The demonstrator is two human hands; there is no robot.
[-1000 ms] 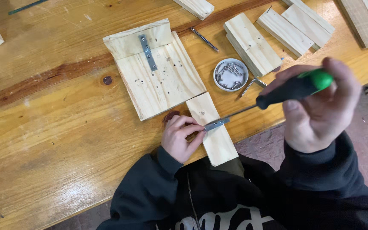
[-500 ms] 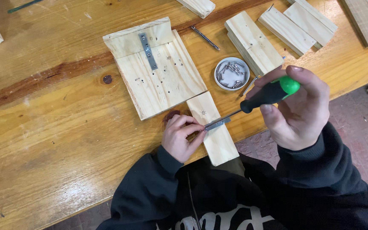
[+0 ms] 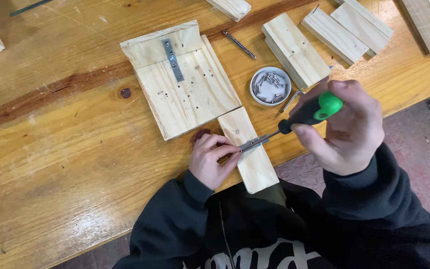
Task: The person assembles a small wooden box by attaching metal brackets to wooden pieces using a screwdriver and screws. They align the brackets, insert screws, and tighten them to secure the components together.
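At the bench edge, the right hand grips a green-handled screwdriver, tip on a small metal plate that left hand fingertips pinch flat against a pale pine strip

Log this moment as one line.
left hand: pins metal plate on wood strip | right hand: holds screwdriver, tip at plate

Green-handled screwdriver, tilted, its tip on a flat metal bracket lying across a narrow pine block at the workbench edge.
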